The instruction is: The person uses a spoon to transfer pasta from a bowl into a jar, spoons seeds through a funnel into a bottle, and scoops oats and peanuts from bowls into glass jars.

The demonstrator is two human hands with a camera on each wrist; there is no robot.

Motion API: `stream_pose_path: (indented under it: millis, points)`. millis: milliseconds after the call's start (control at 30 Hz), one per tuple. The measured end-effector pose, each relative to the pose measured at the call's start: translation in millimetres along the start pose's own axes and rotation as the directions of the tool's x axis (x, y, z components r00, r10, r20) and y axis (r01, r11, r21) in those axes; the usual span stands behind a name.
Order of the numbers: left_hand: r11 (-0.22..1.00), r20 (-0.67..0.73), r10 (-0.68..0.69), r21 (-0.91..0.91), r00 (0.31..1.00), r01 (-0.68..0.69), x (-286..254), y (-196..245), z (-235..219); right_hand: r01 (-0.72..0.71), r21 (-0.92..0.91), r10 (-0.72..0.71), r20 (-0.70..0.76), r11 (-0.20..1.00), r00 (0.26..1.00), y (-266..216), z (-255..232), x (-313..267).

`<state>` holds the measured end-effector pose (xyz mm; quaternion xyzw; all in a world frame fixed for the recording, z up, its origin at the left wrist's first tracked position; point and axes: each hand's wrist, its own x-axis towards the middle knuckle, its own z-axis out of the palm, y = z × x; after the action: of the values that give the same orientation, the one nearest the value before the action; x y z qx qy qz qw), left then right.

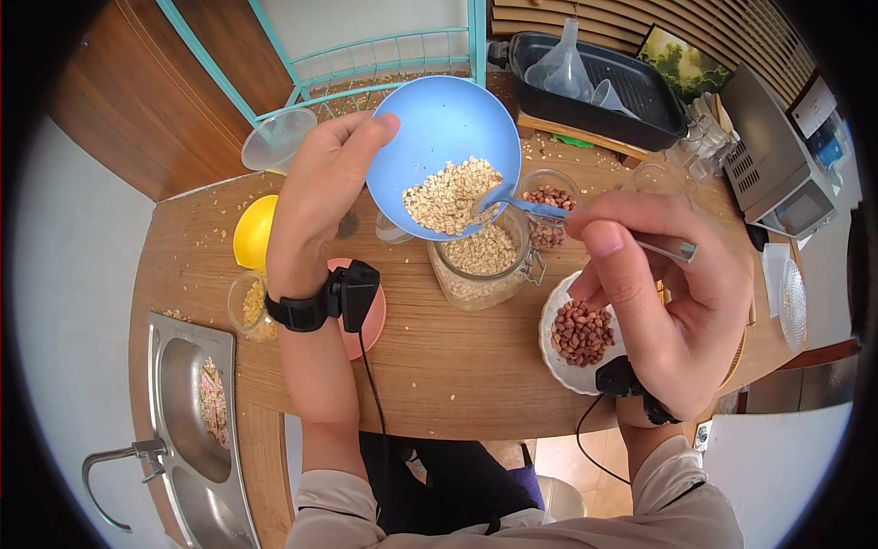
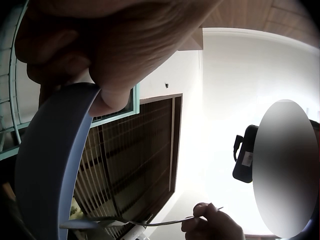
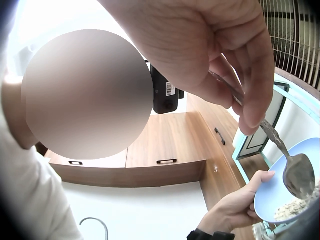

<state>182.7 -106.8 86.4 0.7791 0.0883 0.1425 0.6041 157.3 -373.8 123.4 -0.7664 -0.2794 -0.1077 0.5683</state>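
Gripping a blue bowl (image 1: 444,114) by its rim, the left hand (image 1: 329,169) held it above the middle of the worktop (image 1: 430,366). The right hand (image 1: 677,293) pinched a spoon (image 3: 298,175) by its handle, the spoon's head at the edge of the oats (image 1: 448,197) in the bowl. Below, the bowl's near edge overlapped the mouth of a glass jar (image 1: 462,285) of oats; whether they touched, I could not tell.

The right wrist's view showed the left hand's fingers curled under the bowl, the spoon's patterned handle and the wooden cupboards (image 3: 165,137). The left wrist's caught the bowl side-on, with blinds (image 2: 140,145) beyond. Only the head view took in the spread of the worktop.

I counted one blue bowl, one spoon and two containers of nuts: a white bowl (image 1: 572,377) near the front edge and a nut jar (image 1: 547,236) farther back. Toward the left edge stood one yellow bowl (image 1: 251,233) and one glass of yellow flakes (image 1: 236,297); one pink dish (image 1: 366,325) sat partly hidden by the left forearm. One sink (image 1: 197,403) filled the front left corner, and by the back edge one black pan (image 1: 594,119) held at least two funnels (image 1: 562,69).
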Motion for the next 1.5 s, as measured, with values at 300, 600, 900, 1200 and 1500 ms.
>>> stream_pose_path:
  millis: [300, 600, 900, 1200, 1500]
  points:
    - [1.0, 0.009, -0.004, 0.027, 1.0, 0.004, -1.3, 3.0, 0.2, 0.04, -0.028, -0.04, 0.022, 0.999, 0.999, 4.3, 5.1, 2.2]
    - [0.999, 0.016, -0.021, 0.028, 1.0, 0.02, 0.8, 1.1, -1.2, 0.093, -0.119, -0.091, 0.022, 0.989, 0.996, 2.5, 3.0, -0.4]
    - [0.999, -0.008, 0.027, 0.04, 1.0, -0.026, 2.6, -2.6, 1.4, 0.066, -0.078, -0.068, -0.031, 0.995, 0.997, -0.2, 4.0, -1.7]
    - [0.998, -0.022, 0.035, 0.045, 0.999, -0.034, 0.4, 0.2, 2.3, 0.044, -0.028, -0.045, -0.017, 0.999, 0.999, 0.1, 3.1, -1.8]
    - [0.998, -0.007, 0.041, 0.04, 0.999, -0.041, -0.1, -0.5, 2.4, 0.104, -0.157, -0.1, 0.029, 0.982, 0.995, 1.0, 6.8, 2.4]
